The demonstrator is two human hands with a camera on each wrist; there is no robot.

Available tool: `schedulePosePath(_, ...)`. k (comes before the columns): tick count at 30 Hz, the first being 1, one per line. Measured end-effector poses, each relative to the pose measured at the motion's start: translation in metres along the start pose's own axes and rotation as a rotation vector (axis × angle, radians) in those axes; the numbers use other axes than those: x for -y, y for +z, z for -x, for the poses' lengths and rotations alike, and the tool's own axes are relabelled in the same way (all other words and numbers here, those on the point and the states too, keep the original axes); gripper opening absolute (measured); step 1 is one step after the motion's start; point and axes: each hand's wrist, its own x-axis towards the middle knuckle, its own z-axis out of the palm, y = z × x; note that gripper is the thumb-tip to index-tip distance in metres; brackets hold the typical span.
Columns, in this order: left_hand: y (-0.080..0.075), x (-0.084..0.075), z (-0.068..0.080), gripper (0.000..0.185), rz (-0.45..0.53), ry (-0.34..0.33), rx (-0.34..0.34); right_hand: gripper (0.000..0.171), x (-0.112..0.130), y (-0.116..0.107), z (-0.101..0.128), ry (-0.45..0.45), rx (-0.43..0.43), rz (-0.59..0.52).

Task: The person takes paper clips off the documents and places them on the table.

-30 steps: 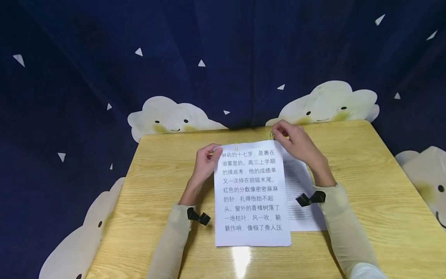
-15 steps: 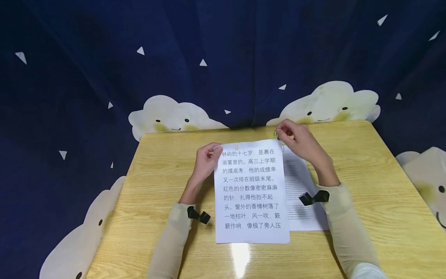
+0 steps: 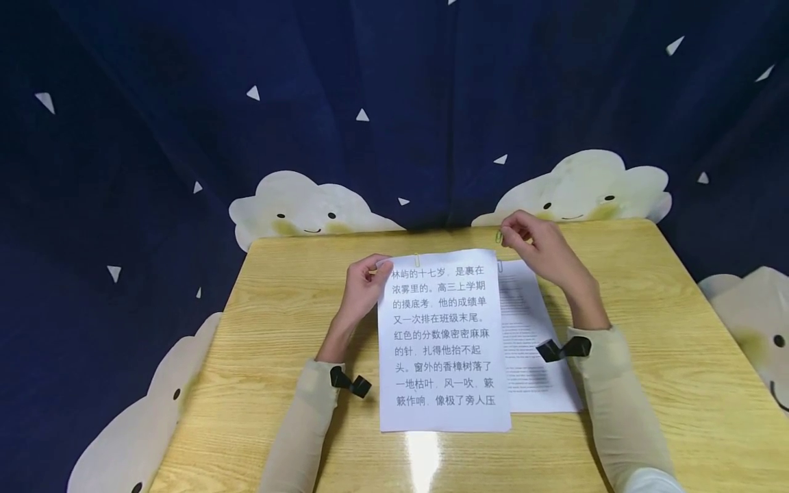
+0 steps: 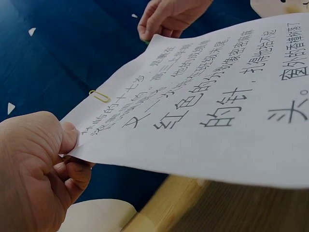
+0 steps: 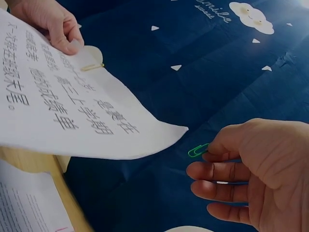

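My left hand (image 3: 365, 282) (image 4: 46, 164) pinches the top left corner of a white sheet with large printed characters (image 3: 442, 341) (image 4: 207, 111) (image 5: 58, 116), lifting its far edge off the table. A yellow paper clip (image 3: 417, 260) (image 4: 99, 95) (image 5: 91, 67) sits on that sheet's top edge. My right hand (image 3: 535, 250) (image 5: 251, 169) is just past the sheet's top right corner and pinches a green paper clip (image 3: 498, 237) (image 5: 198, 151) between thumb and forefinger, clear of the paper.
A second sheet with small print (image 3: 531, 342) (image 5: 29, 205) lies flat on the wooden table (image 3: 666, 356), partly under the first. A dark blue curtain with cloud figures (image 3: 308, 205) hangs right behind the table's far edge.
My right hand with the green clip has drifted right and slightly away from the sheet's top right corner. The left hand and the sheet have stayed put.
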Motion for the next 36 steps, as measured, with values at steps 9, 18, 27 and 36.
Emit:
schedulePosePath(9, -0.001, 0.027, -0.005, 0.018, -0.02, 0.008, -0.009, 0.015, -0.006, -0.006, 0.003, 0.029, -0.011, 0.025)
schedulePosePath(18, 0.0, 0.027, -0.005, 0.018, -0.015, -0.012, -0.015, 0.017, -0.013, -0.006, 0.002, 0.037, -0.01, 0.034)
schedulePosePath(27, 0.0, 0.004, 0.0, 0.017, -0.015, -0.01, 0.003, 0.017, -0.022, -0.011, 0.003, 0.053, -0.012, 0.053)
schedulePosePath(36, 0.0, 0.012, -0.001, 0.017, -0.009, -0.006, -0.006, 0.017, -0.032, -0.017, 0.002, 0.067, -0.037, 0.049)
